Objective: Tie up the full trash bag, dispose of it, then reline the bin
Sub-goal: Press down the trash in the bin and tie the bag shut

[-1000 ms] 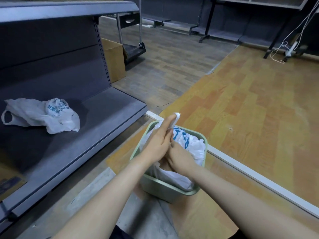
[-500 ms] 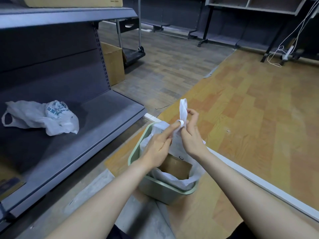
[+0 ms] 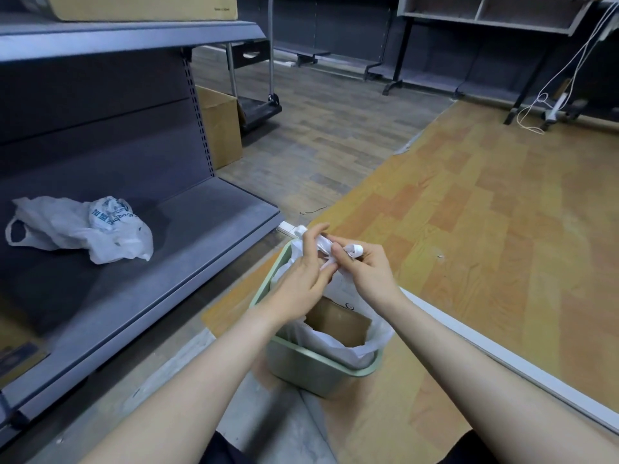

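While both hands are working above the bin near the middle of the frame, other things are lying around them. At the far left, a crumpled white plastic bag (image 3: 83, 227) with blue print is lying on the low grey shelf (image 3: 187, 236), well apart from the bin. At the upper left, a cardboard box (image 3: 144, 6) is sitting on the higher shelf board, and another brown box (image 3: 219, 127) is standing on the floor just beside the shelf end.

Moving to the centre, the left hand (image 3: 303, 283) is reaching over the pale green bin (image 3: 318, 371), its fingers curled and pinching one white handle strip of the trash bag (image 3: 341, 333). The bag is sitting inside the bin, its edge folding over the near rim, and a piece of brown cardboard (image 3: 338, 324) is showing inside it. Just to the right, the right hand (image 3: 368, 272) is closed around the other handle strip, whose rolled white end is sticking out above the knuckles. The two hands are touching each other over the far side of the bin, with the strips crossing between them; I cannot tell if a knot is formed.

At the right, a white floor strip (image 3: 502, 358) is running diagonally across the orange wooden floor (image 3: 485, 212). At the upper right, white cables (image 3: 549, 92) are hanging near dark shelving
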`<state>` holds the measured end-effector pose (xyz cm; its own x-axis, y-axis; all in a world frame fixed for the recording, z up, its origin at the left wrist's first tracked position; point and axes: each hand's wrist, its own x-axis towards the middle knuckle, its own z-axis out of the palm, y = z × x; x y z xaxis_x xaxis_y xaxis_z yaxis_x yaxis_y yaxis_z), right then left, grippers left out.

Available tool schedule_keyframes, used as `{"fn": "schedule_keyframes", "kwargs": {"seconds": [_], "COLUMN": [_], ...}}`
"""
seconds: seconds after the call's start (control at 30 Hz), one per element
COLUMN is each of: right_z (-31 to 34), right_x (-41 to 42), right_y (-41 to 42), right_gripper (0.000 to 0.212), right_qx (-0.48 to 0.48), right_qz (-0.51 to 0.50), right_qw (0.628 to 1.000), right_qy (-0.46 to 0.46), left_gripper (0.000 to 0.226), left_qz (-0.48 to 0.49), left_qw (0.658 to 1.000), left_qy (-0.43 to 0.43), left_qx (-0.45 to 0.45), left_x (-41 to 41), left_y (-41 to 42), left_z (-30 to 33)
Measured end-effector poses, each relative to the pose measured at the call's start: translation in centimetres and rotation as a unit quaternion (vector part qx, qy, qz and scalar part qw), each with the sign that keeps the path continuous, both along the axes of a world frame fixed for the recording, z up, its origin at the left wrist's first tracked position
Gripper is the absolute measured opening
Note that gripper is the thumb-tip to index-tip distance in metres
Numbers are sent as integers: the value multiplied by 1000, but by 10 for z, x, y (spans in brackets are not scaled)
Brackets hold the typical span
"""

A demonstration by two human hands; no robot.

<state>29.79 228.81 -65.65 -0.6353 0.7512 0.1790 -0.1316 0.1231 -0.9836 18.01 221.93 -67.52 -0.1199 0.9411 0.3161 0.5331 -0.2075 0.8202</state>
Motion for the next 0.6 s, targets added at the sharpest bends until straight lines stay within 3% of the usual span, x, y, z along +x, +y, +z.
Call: {"fn": "schedule_keyframes", "kwargs": {"seconds": [0.07,0.17,0.23,0.37,0.6], "right_z": [4,12,17,24,32], "right_x": [2,8,9,11,11], "right_y": [3,4,3,8,0], "right_gripper": [23,27,30,14,15], "right_qx": [-10,48,95,106,291], "right_qz": [-10,42,91,100,85], "right_qw": [1000,996,986,970,909], "right_qy": [-2,-60,-100,-195,-286], "left_gripper": [62,80,82,74,57], "left_qz": [-15,-21,-17,-36,-35], "left_qw": [994,970,965,948,946], "left_qy": [-105,-238,-252,-303,-301], "left_qx": [-25,-52,-69,-88,-115], "left_x": [-7,-20,-27,-36,-36], "left_y": [-3,-6,-7,-9,-9], "left_z": [0,3,6,9,9]}}
